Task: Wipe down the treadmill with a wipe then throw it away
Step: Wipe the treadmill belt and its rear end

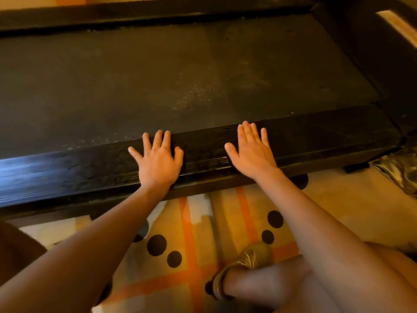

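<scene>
I'm resting left hand and right hand flat, fingers spread, holding nothing, on the treadmill side rail. No wipe showing; dusty belt unwiped. Next I'm needing a wipe.

Black treadmill, patterned rug
Rug is cream with orange stripes and black dots; shoe olive-tan.

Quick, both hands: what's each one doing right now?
Left hand: open, flat on the treadmill's side rail, holding nothing.
Right hand: open, flat on the same rail, holding nothing.
</scene>
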`<state>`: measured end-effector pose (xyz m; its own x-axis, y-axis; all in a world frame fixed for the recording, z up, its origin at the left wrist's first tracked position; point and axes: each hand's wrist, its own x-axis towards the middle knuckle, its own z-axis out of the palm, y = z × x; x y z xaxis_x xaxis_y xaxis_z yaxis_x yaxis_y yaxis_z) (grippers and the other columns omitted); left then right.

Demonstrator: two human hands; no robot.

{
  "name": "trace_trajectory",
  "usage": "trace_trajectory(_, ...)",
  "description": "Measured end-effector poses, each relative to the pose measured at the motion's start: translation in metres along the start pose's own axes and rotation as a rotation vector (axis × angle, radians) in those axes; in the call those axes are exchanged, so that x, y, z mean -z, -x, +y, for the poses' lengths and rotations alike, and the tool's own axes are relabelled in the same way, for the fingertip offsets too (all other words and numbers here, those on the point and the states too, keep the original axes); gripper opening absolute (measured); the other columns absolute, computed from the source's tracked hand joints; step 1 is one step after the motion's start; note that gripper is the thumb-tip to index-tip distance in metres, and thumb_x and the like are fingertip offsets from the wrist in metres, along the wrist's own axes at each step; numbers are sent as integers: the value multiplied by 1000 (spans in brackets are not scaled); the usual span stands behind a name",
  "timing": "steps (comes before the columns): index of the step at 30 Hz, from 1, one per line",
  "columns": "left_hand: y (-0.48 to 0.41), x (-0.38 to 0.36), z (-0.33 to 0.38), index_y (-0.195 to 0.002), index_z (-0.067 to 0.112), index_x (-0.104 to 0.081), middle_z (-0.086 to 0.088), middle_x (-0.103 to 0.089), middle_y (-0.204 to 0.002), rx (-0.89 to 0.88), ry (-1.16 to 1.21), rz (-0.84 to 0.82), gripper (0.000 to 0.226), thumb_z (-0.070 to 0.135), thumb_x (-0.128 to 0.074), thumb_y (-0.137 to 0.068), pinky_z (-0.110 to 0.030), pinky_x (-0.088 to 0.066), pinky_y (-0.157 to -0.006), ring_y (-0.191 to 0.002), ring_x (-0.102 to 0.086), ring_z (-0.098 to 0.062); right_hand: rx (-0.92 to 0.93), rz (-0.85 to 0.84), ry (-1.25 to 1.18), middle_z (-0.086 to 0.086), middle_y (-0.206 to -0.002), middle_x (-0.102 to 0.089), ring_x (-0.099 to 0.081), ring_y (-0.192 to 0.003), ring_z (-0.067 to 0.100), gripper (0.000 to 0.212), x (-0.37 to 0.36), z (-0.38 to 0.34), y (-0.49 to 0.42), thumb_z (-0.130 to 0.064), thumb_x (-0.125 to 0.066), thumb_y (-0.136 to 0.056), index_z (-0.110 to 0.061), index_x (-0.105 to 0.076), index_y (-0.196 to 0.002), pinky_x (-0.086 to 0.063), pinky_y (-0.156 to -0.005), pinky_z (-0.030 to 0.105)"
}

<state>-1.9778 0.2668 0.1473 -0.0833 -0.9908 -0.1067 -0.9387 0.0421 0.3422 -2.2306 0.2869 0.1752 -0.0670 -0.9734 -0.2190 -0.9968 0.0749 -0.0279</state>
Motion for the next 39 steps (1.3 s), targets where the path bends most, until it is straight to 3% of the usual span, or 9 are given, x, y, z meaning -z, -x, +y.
trace_trajectory(14, 1, 1, -1, -163, 29, -19, 1, -12, -171, -4, 55, -1, 62, 53, -29, -107, -65, -1, -123, -158, 0, -27, 82, -56, 97, 8, -171, 13, 13, -157, 24, 80, 0, 9, 11, -64, -9, -103, -13, 8, -163, 8, -127, 45)
trace_trajectory(21, 16, -11, 50, -160, 33, -27, -2, -12, -171, 49, 63, 29, 54, 46, -31, -108, -73, 0, -117, -157, -1, -35, 62, -35, 35, 7, -171, 11, 14, -157, 23, 77, -5, 3, 49, -61, -11, -105, -15, 6, -164, 8, -127, 46)
trace_trajectory(30, 10, -23, 83, -160, 41, -24, -1, -10, -172, 154, 28, 38, 55, 51, -29, -106, -78, 2, -113, -157, 2, -38, 59, -23, -48, 9, -172, 7, 11, -158, 25, 74, 8, 9, 1, -57, -16, -107, -12, 1, -164, 8, -127, 46)
trace_trajectory(35, 6, -21, 92, -160, 38, -28, -3, -11, -171, 201, 83, 47, 54, 45, -33, -107, -77, 5, -113, -156, 4, -40, 128, -19, -35, 8, -172, 8, 11, -158, 24, 74, -1, 20, 50, -58, -16, -107, -14, 3, -164, 7, -128, 46)
trace_trajectory(39, 1, -23, 103, -161, 31, -27, -9, -8, -171, 249, 113, 41, 54, 38, -34, -108, -75, 6, -114, -155, 6, -45, 162, 3, -18, 9, -172, 5, 9, -158, 24, 74, 1, 26, 29, -57, -16, -108, -12, 0, -164, 7, -128, 46)
